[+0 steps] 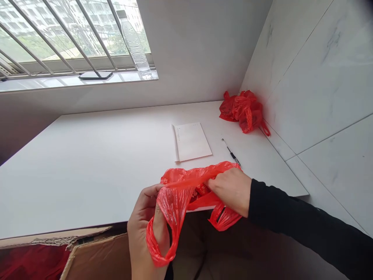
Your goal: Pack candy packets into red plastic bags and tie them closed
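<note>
A red plastic bag (pixel 176 202) hangs at the front edge of the white table, its mouth spread. My left hand (pixel 148 217) grips the bag's left side, with the thumb passing through one handle loop. Inside the mouth is my right hand (pixel 230 188), reaching in from the right with its fingers hidden by the plastic. Something red with gold marks (pixel 201 190) shows in the bag, too covered to name. The other handle loop dangles below my right wrist.
On the white table (pixel 101 155) lie a notebook (pixel 194 142) and a pen (pixel 230 151). Crumpled red bags (pixel 243 111) sit in the back right corner. A bottle (pixel 135 46) and a phone (pixel 95 75) are on the windowsill. Below the table edge stands a cardboard box (pixel 99 252).
</note>
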`<state>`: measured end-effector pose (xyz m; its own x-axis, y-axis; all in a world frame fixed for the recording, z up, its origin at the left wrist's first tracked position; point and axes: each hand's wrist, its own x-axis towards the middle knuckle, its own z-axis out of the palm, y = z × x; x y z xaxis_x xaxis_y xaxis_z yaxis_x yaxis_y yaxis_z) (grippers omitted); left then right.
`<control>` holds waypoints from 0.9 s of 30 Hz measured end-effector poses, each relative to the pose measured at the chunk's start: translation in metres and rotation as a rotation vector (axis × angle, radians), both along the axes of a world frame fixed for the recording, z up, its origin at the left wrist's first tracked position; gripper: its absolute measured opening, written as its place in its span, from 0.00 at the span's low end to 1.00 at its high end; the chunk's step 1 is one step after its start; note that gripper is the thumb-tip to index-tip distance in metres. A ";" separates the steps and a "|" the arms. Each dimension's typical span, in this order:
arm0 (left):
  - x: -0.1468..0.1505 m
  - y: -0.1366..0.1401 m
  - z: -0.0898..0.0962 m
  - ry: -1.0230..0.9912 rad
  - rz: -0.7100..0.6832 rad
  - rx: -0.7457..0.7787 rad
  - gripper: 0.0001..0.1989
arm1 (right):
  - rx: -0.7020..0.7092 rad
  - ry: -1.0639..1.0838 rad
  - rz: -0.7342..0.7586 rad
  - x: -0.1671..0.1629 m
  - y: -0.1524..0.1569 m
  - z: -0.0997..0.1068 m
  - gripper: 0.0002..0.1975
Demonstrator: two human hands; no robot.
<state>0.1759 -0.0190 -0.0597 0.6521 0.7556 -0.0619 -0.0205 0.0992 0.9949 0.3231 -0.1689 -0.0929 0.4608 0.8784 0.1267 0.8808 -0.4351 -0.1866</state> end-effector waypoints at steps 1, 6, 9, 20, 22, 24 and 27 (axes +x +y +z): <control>0.000 0.000 0.000 0.013 -0.013 -0.023 0.14 | -0.035 0.005 -0.024 0.000 0.002 -0.002 0.18; 0.002 -0.016 0.006 0.060 -0.195 -0.006 0.18 | -0.229 0.046 -0.043 0.002 0.005 0.000 0.19; 0.004 -0.028 0.008 0.119 -0.258 0.127 0.20 | -0.312 0.042 -0.028 0.004 0.003 0.005 0.10; 0.017 -0.019 0.003 0.088 0.017 0.380 0.09 | -0.455 -0.012 -0.082 -0.001 0.001 0.031 0.12; 0.018 -0.019 0.003 0.064 0.006 0.387 0.08 | -0.450 -0.022 -0.095 -0.003 0.001 0.033 0.13; 0.019 -0.019 0.002 0.042 0.005 0.369 0.09 | -0.447 -0.043 -0.100 -0.003 0.000 0.033 0.12; 0.020 -0.020 0.002 0.032 0.031 0.355 0.09 | -0.446 -0.085 -0.091 -0.002 0.000 0.034 0.10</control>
<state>0.1959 -0.0392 -0.0576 0.6303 0.7531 0.1884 0.0136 -0.2533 0.9673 0.3208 -0.1686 -0.0591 0.5429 0.8121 -0.2140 0.8394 -0.5328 0.1075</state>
